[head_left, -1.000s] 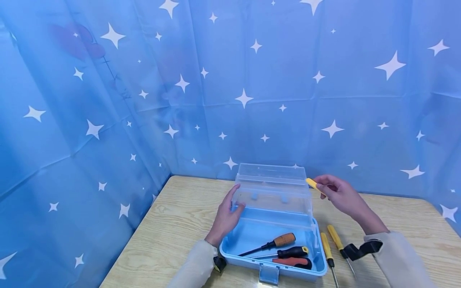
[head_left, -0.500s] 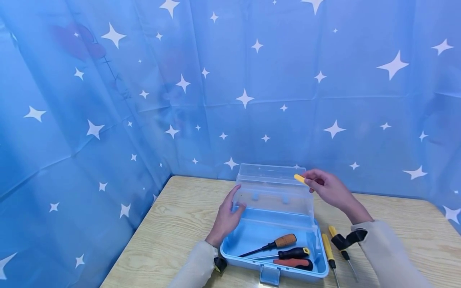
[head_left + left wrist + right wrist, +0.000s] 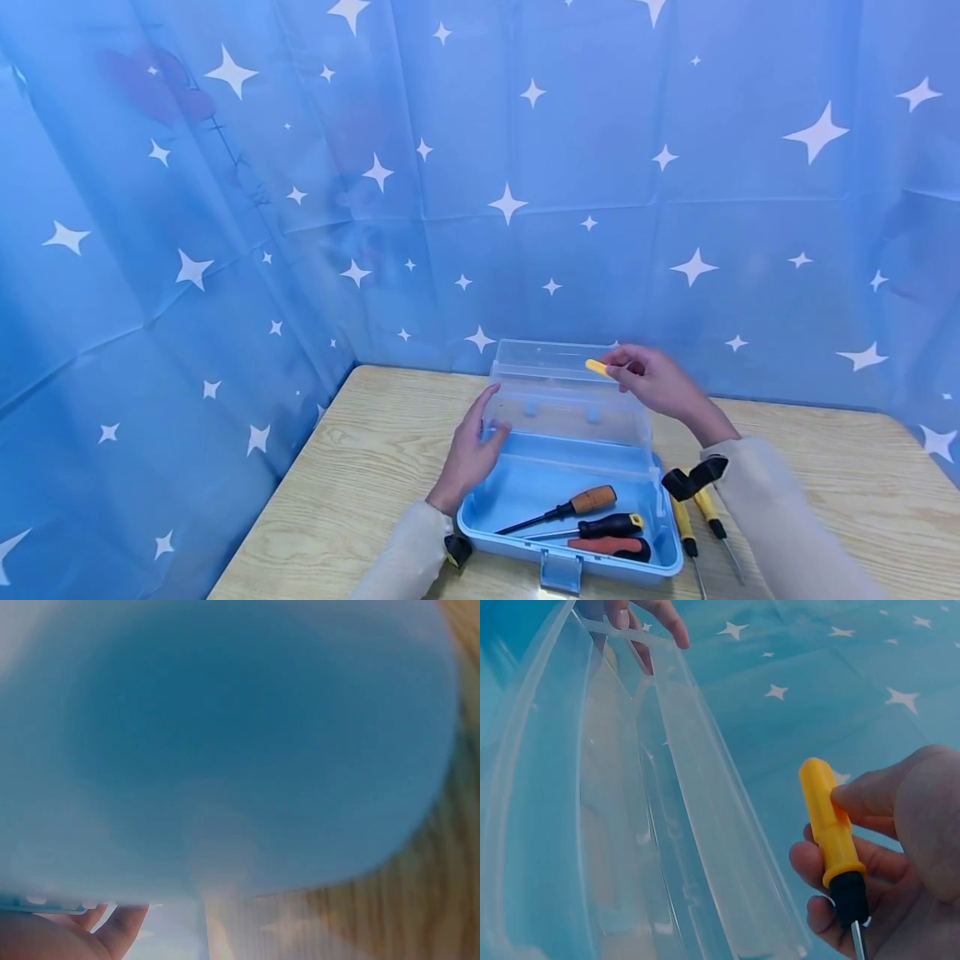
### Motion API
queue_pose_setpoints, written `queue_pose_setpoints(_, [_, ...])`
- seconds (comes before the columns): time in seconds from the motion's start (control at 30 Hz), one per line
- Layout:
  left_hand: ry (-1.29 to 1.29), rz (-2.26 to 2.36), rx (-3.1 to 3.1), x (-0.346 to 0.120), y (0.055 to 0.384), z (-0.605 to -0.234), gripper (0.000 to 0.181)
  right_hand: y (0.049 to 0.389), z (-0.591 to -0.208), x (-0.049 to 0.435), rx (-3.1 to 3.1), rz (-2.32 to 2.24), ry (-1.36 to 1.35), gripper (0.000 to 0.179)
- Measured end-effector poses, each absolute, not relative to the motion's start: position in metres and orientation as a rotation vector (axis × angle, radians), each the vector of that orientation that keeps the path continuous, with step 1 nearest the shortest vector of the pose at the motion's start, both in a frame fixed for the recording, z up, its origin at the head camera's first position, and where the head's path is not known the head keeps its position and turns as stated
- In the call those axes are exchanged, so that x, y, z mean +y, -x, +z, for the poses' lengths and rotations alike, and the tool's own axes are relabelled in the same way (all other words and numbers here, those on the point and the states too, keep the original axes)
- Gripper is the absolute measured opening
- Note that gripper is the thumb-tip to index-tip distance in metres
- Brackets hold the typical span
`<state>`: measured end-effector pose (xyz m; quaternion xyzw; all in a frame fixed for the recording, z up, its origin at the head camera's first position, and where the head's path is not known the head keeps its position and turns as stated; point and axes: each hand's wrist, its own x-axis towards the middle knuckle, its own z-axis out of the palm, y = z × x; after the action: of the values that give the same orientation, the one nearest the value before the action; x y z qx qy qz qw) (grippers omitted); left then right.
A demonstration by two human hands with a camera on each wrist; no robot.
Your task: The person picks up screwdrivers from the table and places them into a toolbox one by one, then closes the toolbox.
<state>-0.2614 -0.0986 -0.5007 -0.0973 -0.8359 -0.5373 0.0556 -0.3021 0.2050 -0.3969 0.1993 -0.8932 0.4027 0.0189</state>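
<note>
My right hand (image 3: pixel 654 383) holds a screwdriver (image 3: pixel 829 814) by its yellow handle, thumb against the fingers, in front of the raised lid. The right wrist view shows its black collar and the start of a metal shaft. My left hand (image 3: pixel 468 457) grips the left edge of the clear toolbox lid (image 3: pixel 566 408), thumb on the inner side. Below it stands the light blue toolbox (image 3: pixel 487 500). Inside lie an orange-brown-handled screwdriver (image 3: pixel 592 498), a black-handled screwdriver (image 3: pixel 611 525) and a red-and-black-handled tool (image 3: pixel 607 546).
Two yellow-handled screwdrivers (image 3: pixel 684 525) lie on the wooden table (image 3: pixel 360 467) right of the toolbox, partly under the right wrist's black strap (image 3: pixel 693 477). The box's latch (image 3: pixel 561 572) hangs at its front. A blue star-patterned curtain (image 3: pixel 450 208) surrounds the table's back and left.
My right hand has moved left with the yellow-handled screwdriver, from beside the lid to in front of it. My left hand and the toolbox have stayed put.
</note>
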Motion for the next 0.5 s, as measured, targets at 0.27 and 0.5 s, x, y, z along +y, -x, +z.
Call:
queue_pose_setpoints(0.27, [0.289, -1.629, -2.539, -0.097, 0.262, -0.501, 0.057, 0.308, -0.396, 0.195, -2.789, 1.241, -0.658, 0.022])
queue_pose_setpoints(0.5, [0.284, -1.621, -2.536, -0.098, 0.263, -0.502, 0.058, 0.314, -0.397, 0.185, -2.803, 1.248, -0.694, 0.022])
